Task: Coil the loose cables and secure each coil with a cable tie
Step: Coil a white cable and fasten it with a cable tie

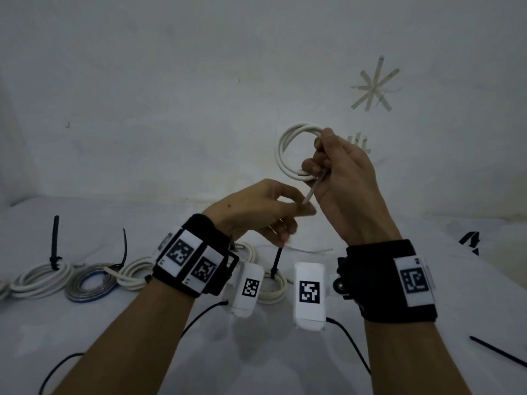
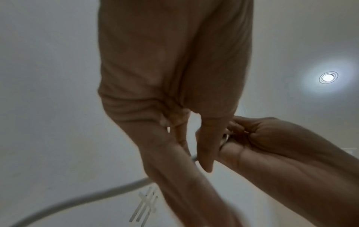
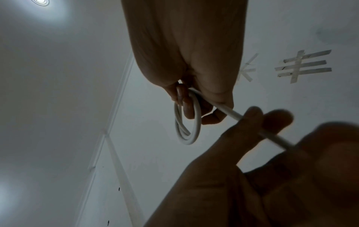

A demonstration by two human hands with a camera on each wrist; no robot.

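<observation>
Several tied coils (image 1: 42, 276) rest on the bench (image 1: 114, 337); one white cable (image 1: 288, 149) remains half-coiled.
Right hand (image 1: 342, 178) grips its loops while left hand (image 1: 256, 209) pinches the free end; no tie yet.

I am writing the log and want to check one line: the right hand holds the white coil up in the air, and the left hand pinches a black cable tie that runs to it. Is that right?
Not quite. The right hand does hold the white coil up, but the left hand pinches the white cable end running from that coil, not a black tie. The right wrist view shows it clearly.
</observation>
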